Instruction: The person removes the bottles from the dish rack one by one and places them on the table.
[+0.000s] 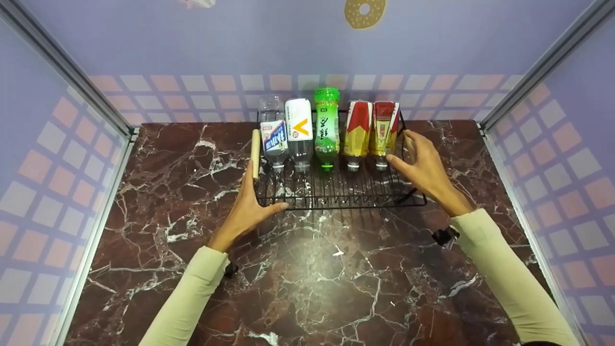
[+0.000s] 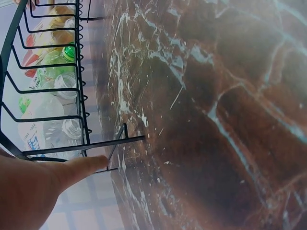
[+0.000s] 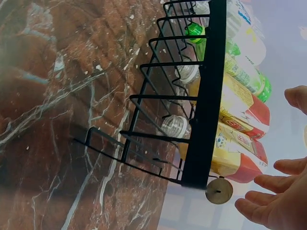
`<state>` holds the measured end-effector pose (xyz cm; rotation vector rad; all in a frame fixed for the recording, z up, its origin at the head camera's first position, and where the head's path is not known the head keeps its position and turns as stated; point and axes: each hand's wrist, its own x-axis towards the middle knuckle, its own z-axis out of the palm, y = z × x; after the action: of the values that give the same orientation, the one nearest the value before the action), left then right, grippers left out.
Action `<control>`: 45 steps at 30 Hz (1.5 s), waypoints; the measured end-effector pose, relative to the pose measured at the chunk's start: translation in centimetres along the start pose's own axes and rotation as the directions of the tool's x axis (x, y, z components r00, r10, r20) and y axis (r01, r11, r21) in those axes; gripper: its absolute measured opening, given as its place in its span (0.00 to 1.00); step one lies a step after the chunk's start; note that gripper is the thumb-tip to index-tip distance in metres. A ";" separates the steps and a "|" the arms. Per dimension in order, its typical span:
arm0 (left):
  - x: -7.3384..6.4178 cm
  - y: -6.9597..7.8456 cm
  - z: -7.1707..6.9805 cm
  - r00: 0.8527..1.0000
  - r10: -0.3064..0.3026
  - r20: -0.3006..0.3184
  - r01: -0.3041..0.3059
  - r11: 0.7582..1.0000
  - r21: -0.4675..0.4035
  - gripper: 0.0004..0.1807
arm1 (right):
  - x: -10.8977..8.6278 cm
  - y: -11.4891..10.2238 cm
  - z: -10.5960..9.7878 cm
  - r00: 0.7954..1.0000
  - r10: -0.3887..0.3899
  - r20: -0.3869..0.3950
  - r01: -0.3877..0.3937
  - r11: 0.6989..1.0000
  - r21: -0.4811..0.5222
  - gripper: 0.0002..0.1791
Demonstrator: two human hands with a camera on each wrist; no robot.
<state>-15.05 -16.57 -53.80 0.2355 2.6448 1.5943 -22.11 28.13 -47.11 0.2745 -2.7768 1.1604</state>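
Note:
A black wire rack (image 1: 336, 208) stands on the counter with a pale wooden handle (image 1: 255, 154) on its left side. Several bottles lean in a row inside, necks toward me: a clear one with a blue-and-white label (image 1: 274, 137), one with an orange V (image 1: 301, 127), a green bottle (image 1: 327, 127) and two yellow-and-red bottles (image 1: 358, 137). My left hand (image 1: 245, 209) is at the front left corner, thumb stretched along the front wire and fingers by the handle. Beside the right end, my right hand (image 1: 425, 168) has its fingers spread, apart from the bottles in the right wrist view.
The rack rests on a dark red marbled counter (image 1: 317, 269). A purple back wall (image 1: 288, 53) with pink and white tiles rises close behind it. Side walls (image 1: 562, 192) bound the counter left and right.

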 end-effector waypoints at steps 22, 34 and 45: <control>0.6 -0.4 0.7 1.000 -0.012 -0.020 0.009 0.988 -0.151 0.81 | 2.6 1.2 0.5 0.998 0.062 0.015 -0.063 0.998 0.007 0.48; -0.2 -1.1 0.7 1.000 -0.014 0.000 0.014 0.985 -0.173 0.81 | 3.7 2.0 0.4 0.995 0.082 0.061 -0.081 0.997 -0.009 0.45; -0.2 -1.3 1.0 1.000 -0.013 -0.015 0.008 0.962 -0.275 0.80 | 5.0 1.8 0.5 0.994 0.066 0.091 -0.067 0.998 0.015 0.42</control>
<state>-14.86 -16.34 -55.42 0.1948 2.3914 1.9401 -27.44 28.35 -47.80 0.2441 -2.8755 1.2184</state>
